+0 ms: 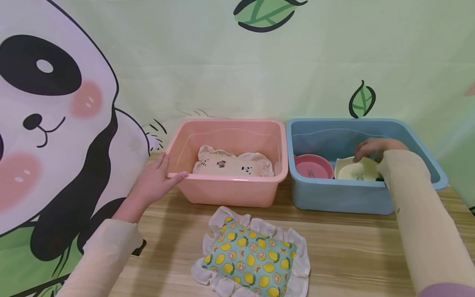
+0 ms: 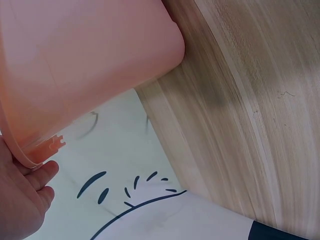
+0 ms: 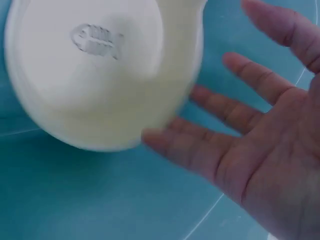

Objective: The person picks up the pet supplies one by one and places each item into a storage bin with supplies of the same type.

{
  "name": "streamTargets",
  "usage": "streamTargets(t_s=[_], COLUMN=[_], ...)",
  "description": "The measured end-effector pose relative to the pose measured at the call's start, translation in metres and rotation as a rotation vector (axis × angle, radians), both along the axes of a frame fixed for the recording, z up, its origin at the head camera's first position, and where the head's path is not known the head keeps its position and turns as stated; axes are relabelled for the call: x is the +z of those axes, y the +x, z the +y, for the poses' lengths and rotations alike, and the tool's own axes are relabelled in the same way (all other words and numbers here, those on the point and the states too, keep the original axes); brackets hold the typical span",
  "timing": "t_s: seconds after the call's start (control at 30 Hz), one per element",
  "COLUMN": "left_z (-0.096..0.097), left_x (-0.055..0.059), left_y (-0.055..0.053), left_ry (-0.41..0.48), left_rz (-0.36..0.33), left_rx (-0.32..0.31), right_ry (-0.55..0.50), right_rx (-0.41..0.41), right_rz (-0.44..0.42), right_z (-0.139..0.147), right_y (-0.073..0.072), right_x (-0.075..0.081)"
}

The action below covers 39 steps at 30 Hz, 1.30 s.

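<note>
My left hand point(image 1: 154, 181) rests at the near left corner of a pink plastic bin point(image 1: 230, 192), its thumb stretched out over the front rim. In the left wrist view its fingertips point(image 2: 44, 175) touch the rim corner. My right hand point(image 1: 375, 148) reaches down into a blue plastic bin point(image 1: 341, 198). There its fingers lie spread at the edge of a pale yellow bowl point(image 3: 95, 100) with a fishbone print inside. The thumb stands apart from that bowl in the right wrist view. A pink bowl point(image 1: 313, 167) sits left of the yellow one.
A cream frilled pillow point(image 1: 233, 165) lies in the pink bin. On the wooden table point(image 1: 345, 255) in front lies a lemon-print pillow point(image 1: 252, 260) with a white ruffle. Behind the bins hangs a green cloth point(image 1: 208, 74) with a printed panda.
</note>
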<state>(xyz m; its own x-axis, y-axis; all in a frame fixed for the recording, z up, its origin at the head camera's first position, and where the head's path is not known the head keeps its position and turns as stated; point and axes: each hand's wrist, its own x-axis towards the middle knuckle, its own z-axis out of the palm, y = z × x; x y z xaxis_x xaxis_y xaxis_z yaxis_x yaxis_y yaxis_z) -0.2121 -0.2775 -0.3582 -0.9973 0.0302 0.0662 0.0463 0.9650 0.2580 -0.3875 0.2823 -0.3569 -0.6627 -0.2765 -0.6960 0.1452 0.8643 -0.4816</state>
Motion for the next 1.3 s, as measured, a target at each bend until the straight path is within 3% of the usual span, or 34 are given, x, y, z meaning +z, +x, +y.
streamTargets(t_s=[0.2,0.63,1.3], left_z=[0.0000,-0.0002,-0.0009], left_x=[0.0007,0.0000,0.0000], left_y=[-0.0003,-0.0006,-0.0020], left_ry=[-0.004,-0.010,-0.002], left_rz=[-0.004,0.000,0.004], left_rx=[0.004,0.001,-0.003], right_ry=[-0.104,-0.071,-0.073], right_rx=[-0.051,-0.027,-0.003], right_rz=[0.001,0.062,0.063], right_z=[-0.0084,-0.0097,-0.0081], right_y=[0.0002,0.0017,-0.0012], right_x=[0.0015,0.0017,0.0013])
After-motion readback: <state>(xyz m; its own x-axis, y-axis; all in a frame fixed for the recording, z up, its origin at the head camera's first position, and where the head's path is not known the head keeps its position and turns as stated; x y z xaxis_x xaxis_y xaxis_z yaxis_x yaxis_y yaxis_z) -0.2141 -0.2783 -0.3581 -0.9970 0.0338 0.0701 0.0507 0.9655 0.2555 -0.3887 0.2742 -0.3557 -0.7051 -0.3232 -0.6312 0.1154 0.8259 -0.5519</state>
